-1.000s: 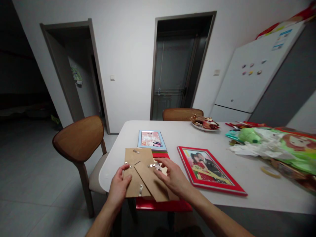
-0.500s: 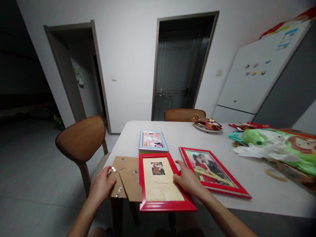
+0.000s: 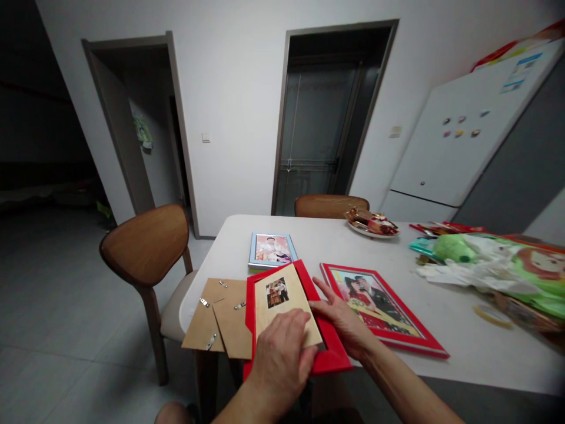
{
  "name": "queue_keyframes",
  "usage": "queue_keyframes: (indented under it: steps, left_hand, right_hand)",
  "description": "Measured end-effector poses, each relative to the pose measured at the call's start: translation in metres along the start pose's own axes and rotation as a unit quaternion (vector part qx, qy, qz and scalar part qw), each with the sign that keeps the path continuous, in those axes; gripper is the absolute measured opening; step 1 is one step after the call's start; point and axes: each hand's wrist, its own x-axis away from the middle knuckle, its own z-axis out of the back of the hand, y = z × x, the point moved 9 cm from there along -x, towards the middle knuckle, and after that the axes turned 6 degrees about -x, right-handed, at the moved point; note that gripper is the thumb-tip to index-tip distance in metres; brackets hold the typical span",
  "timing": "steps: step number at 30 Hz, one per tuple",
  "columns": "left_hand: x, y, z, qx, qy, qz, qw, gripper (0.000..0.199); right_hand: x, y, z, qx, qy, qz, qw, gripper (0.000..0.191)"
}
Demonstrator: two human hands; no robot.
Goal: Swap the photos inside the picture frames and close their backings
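Observation:
A red photo frame is tilted in front of me at the table's near edge. Inside it is a cream paper insert with a small photo printed on it, sitting askew with a dark gap at its lower right. My left hand lies across the lower part of the insert, fingers side by side and thumb apart. At the frame's right side, my right hand grips the border; some of its fingers are hidden. Brown backing boards with metal clips lie left of the frame, partly under it.
Behind stands a blue photo frame; to the right lies another red-framed picture. A plate of food, green plastic packaging and a tape roll are farther right on the white table. Wooden chairs stand around.
My left hand has moved right from the backing board onto the paper insert. The red frame has tilted, and the insert has shifted askew inside it. My right hand stays at the frame's right side.

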Motion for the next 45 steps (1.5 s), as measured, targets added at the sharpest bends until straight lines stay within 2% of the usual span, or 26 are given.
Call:
queue_keyframes:
  steps: [3,5,7,9,11,14,18,23,26,28,30,32,34,36,38,40,42,45]
  left_hand:
    - [-0.001,-0.003,0.02,-0.018,0.048,-0.016,0.999,0.033]
    - [0.002,-0.017,0.041,-0.019,0.11,0.023,0.993,0.036]
    - [0.01,-0.038,0.061,-0.016,0.167,0.089,0.982,0.039]
    - [0.022,-0.062,0.076,-0.018,0.197,0.158,0.967,0.041]
    - [0.035,-0.085,0.082,-0.016,0.2,0.213,0.956,0.039]
    - [0.055,-0.114,0.08,-0.012,0.172,0.265,0.949,0.036]
    - [0.067,-0.134,0.066,-0.018,0.119,0.3,0.946,0.038]
    - [0.059,-0.13,0.054,-0.011,0.065,0.281,0.957,0.036]
    - [0.058,-0.131,0.056,-0.039,0.06,0.273,0.959,0.034]
    - [0.057,-0.127,0.059,-0.07,0.076,0.248,0.963,0.035]
    - [0.055,-0.115,0.063,-0.114,0.101,0.201,0.968,0.036]
    - [0.052,-0.098,0.059,-0.149,0.093,0.143,0.974,0.04]
    - [0.048,-0.082,0.044,-0.169,0.031,0.09,0.981,0.049]
    - [0.045,-0.072,0.025,-0.188,-0.06,0.063,0.978,0.059]
    - [0.045,-0.071,0.012,-0.212,-0.136,0.068,0.965,0.064]
    - [0.045,-0.075,0.007,-0.232,-0.175,0.084,0.953,0.064]
    - [0.045,-0.078,0.006,-0.239,-0.185,0.096,0.948,0.063]
    - [0.048,-0.082,0.006,-0.226,-0.178,0.102,0.952,0.062]
  right_hand:
    - [-0.003,-0.001,0.005,0.041,0.012,0.015,0.999,0.084]
    - [-0.007,-0.001,0.013,0.095,0.033,0.025,0.995,0.081]
    - [-0.01,-0.003,0.022,0.175,0.054,0.039,0.982,0.074]
    - [-0.014,-0.008,0.032,0.287,0.08,0.065,0.953,0.065]
    - [-0.016,-0.013,0.04,0.402,0.104,0.089,0.906,0.058]
    - [-0.019,-0.015,0.046,0.525,0.119,0.107,0.836,0.052]
    - [-0.02,-0.011,0.045,0.604,0.126,0.13,0.776,0.048]
    - [-0.022,-0.004,0.041,0.645,0.105,0.147,0.743,0.048]
    - [-0.021,-0.005,0.039,0.654,0.095,0.162,0.732,0.045]
    - [-0.016,-0.012,0.032,0.654,0.095,0.196,0.725,0.043]
    - [-0.011,-0.017,0.02,0.633,0.09,0.231,0.733,0.044]
    - [-0.009,-0.013,0.006,0.587,0.06,0.229,0.774,0.045]
    - [-0.013,0.001,-0.009,0.532,0.016,0.194,0.824,0.047]
    - [-0.018,0.014,-0.021,0.487,-0.015,0.165,0.857,0.046]
    - [-0.023,0.023,-0.031,0.456,-0.026,0.162,0.875,0.044]
    - [-0.027,0.027,-0.038,0.417,-0.028,0.165,0.893,0.043]
    - [-0.031,0.033,-0.039,0.341,-0.022,0.132,0.93,0.047]
    - [-0.033,0.05,-0.039,0.154,-0.011,0.022,0.988,0.063]
